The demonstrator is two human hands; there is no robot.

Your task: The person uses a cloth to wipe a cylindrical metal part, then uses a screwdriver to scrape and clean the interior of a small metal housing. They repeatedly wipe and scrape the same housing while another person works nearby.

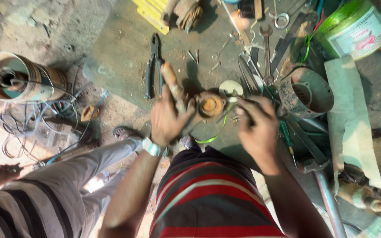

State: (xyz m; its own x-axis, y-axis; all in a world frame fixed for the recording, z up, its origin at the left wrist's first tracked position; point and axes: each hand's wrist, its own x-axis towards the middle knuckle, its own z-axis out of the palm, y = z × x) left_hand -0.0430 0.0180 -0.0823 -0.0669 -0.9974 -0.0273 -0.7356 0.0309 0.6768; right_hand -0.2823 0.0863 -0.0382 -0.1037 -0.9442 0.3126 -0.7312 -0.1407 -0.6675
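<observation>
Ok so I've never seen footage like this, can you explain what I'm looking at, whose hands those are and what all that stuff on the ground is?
This is one picture from a camera worn on a person's head, looking down at their own two bare hands. The left hand grips a rusty metal shaft that ends in a round rusty part. The right hand is closed just beside that part; what it pinches is hidden. On the dirty floor lie pliers, a wrench, a round metal housing and a green spool. At left stands a can with wires, and another person's leg.

Pliers (153, 66) left of rusty part (211, 105), wrench (267, 53) and round housing (307, 93) right
</observation>
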